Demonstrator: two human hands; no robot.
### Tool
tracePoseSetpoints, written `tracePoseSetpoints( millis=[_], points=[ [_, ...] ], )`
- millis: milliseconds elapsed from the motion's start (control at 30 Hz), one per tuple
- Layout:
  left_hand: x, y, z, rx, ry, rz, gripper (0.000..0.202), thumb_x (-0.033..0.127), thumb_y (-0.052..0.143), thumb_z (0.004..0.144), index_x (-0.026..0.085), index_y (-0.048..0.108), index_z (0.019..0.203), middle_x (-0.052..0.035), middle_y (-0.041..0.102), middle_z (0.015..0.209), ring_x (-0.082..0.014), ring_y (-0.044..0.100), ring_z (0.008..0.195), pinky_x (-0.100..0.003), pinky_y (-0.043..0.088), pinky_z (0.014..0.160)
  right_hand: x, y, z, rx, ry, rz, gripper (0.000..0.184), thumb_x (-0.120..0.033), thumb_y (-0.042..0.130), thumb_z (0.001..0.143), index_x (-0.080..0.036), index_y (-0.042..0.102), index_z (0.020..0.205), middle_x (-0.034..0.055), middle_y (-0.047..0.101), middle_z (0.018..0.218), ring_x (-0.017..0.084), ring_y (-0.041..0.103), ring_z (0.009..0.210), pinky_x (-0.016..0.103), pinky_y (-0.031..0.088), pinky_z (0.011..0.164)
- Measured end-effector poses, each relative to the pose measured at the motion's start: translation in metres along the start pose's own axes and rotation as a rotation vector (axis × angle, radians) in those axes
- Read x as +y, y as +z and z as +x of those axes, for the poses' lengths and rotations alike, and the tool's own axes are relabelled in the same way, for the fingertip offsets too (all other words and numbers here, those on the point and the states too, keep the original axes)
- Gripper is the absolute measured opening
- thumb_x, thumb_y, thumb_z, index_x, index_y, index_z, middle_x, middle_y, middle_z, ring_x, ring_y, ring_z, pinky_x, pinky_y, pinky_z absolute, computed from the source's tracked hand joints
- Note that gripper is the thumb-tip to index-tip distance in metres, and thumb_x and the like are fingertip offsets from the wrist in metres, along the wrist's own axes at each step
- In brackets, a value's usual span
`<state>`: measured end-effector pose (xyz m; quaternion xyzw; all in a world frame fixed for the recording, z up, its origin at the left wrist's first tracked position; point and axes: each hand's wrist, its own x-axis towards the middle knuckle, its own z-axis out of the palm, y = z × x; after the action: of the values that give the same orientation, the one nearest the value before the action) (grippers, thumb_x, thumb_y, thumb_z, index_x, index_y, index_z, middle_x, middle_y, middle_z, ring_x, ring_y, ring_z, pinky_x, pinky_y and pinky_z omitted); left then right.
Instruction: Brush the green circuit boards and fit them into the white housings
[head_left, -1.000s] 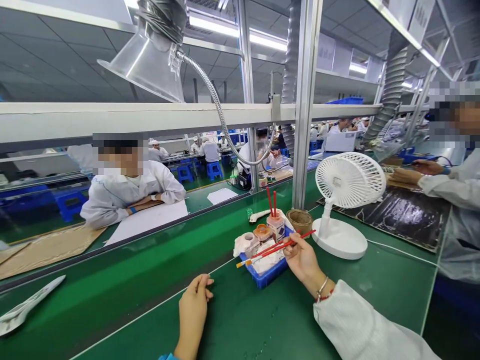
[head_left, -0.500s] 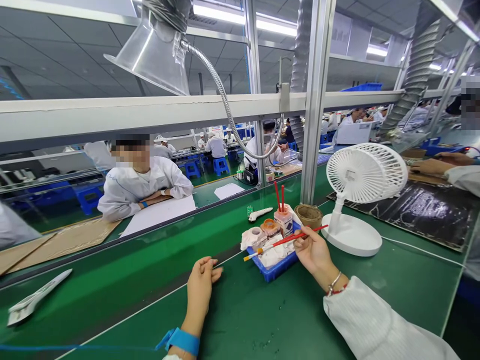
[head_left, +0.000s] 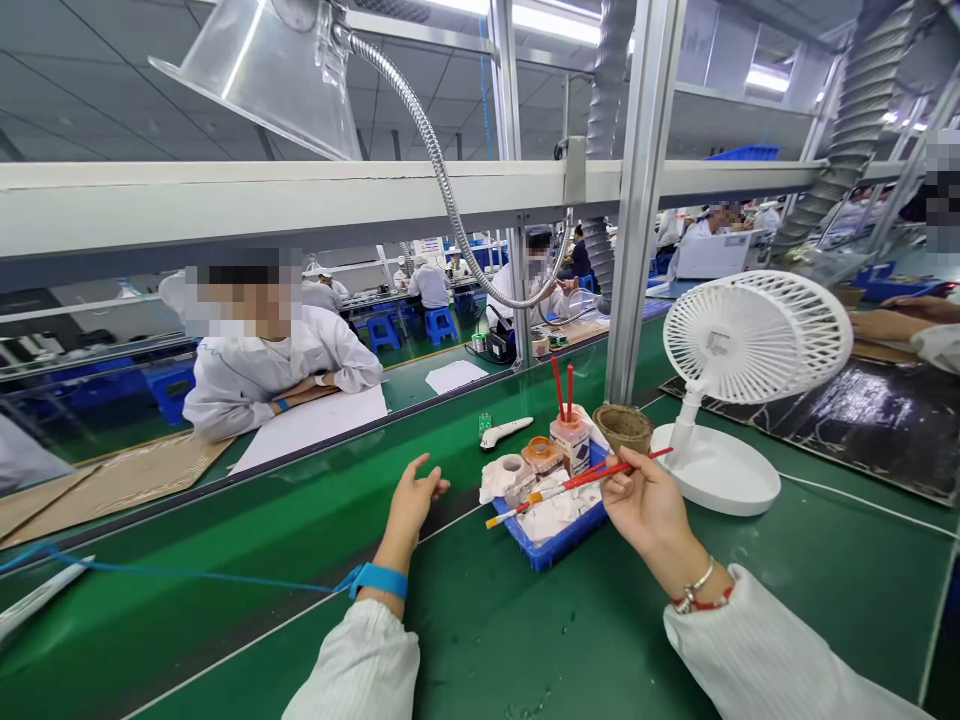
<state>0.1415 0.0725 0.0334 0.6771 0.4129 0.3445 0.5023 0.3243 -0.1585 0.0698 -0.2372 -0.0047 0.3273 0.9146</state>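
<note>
My left hand (head_left: 414, 500) is open and holds nothing, its fingers stretched forward over the green strip. Beyond its fingertips, and apart from them, lies a white handle-shaped plastic part (head_left: 508, 432) with a small green circuit board (head_left: 484, 428) at its end. My right hand (head_left: 646, 505) pinches two red-handled paintbrushes (head_left: 574, 480), bristles pointing left. They cross above a blue tray (head_left: 551, 556) holding whitish crumpled material (head_left: 555, 512), an orange-rimmed jar (head_left: 541, 452) and a bottle (head_left: 571, 442) with two red sticks upright in it.
A brown pot (head_left: 624, 428) and a white fan (head_left: 735, 380) stand behind my right hand. Another white part (head_left: 45, 597) lies far left, near a blue wrist cord (head_left: 210, 574). A metal post (head_left: 637, 220) rises behind the tray. A co-worker (head_left: 277, 370) sits opposite, arms folded on the bench.
My left hand has reached forward, its fingers spreading. Both white parts sit further left in the view, which has also shifted. The brushes stay in my right hand over the tray.
</note>
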Motion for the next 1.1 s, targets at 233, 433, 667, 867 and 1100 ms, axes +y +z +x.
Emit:
tracePoseSetpoints(
  millis=[233,433,667,867,1100],
  points=[
    [0.012,0.047,0.039,-0.276,0.006,-0.021,0.048,0.036,0.052,0.081,0.014,0.05,0.124,-0.0011,0.062,0.059,-0.0136,0.058,0.055,-0.022,0.04,0.052,-0.001,0.001,0.001,0.036,0.01,0.015,0.01,-0.007,0.052,0.073,-0.014,0.049,0.065,0.0005,0.057,0.053,0.002,0.039,0.034,0.011,0.038,0.032],
    [0.014,0.075,0.051,-0.378,-0.014,0.03,0.055,0.029,0.054,0.082,0.014,0.043,0.133,-0.0012,0.062,0.052,-0.0162,0.057,0.046,-0.025,0.042,0.047,0.003,0.001,0.001,0.056,0.04,0.011,0.009,-0.007,0.054,0.071,-0.014,0.051,0.066,0.0,0.056,0.054,0.002,0.039,0.034,0.011,0.038,0.03],
    [0.006,0.073,0.064,-0.265,-0.025,0.177,0.03,0.027,0.054,0.084,0.014,0.059,0.109,-0.0027,0.064,0.063,-0.0137,0.06,0.053,-0.027,0.048,0.055,0.005,-0.001,0.002,0.066,0.062,0.015,0.009,-0.007,0.058,0.067,-0.014,0.052,0.065,-0.0002,0.056,0.053,0.002,0.038,0.033,0.011,0.038,0.03],
    [-0.002,0.035,0.076,0.021,-0.076,0.376,0.042,0.043,0.044,0.088,0.011,0.049,0.116,-0.004,0.066,0.074,-0.015,0.061,0.057,-0.034,0.049,0.067,0.002,-0.004,0.004,0.049,0.059,0.014,0.01,-0.007,0.057,0.069,-0.013,0.051,0.064,-0.0001,0.055,0.053,0.002,0.038,0.033,0.01,0.038,0.03],
    [-0.007,0.015,0.079,0.101,-0.17,0.553,0.051,0.063,0.054,0.07,0.013,0.062,0.068,-0.019,0.066,0.064,-0.0391,0.063,0.078,-0.046,0.043,0.074,0.002,-0.004,0.003,0.043,0.075,0.006,0.01,-0.008,0.058,0.068,-0.013,0.051,0.065,-0.0004,0.055,0.054,0.002,0.039,0.033,0.011,0.038,0.03]
  ],
)
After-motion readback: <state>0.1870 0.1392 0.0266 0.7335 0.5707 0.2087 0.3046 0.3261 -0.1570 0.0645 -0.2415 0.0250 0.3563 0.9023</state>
